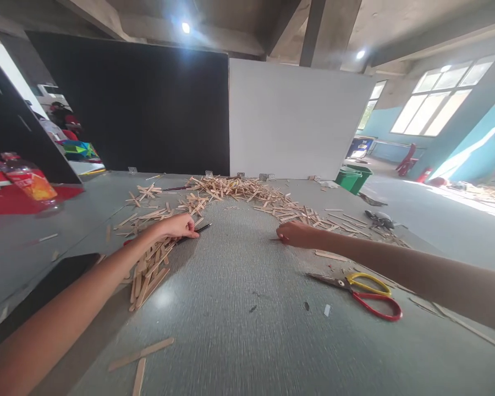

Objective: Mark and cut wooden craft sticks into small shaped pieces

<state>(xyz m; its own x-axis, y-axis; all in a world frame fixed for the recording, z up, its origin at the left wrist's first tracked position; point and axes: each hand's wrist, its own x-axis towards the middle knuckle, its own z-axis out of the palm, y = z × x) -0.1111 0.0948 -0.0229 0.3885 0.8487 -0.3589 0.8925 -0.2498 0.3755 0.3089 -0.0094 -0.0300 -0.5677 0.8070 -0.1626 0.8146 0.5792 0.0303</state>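
My left hand (180, 226) is closed at the left end of the bare middle strip, its fingertips by a dark pen (204, 228) that lies over wooden sticks. Whether the fingers grip the pen is hard to make out. Across from it, my right hand (291, 233) is closed with a thin stick end (274, 239) poking out from its fingertips. A pile of flat wooden sticks (231, 188) curves along the back between both hands. More sticks (150, 275) are heaped below my left wrist. Scissors (355, 291) with one yellow and one red handle lie below my right forearm.
Black (148, 110) and white (292, 121) panels stand behind the grey table (231, 341). An orange drink bottle (31, 181) is at the left, above a dark flat object (49, 291). Loose sticks (142, 355) lie near the front. Green bins (348, 179) stand beyond the table.
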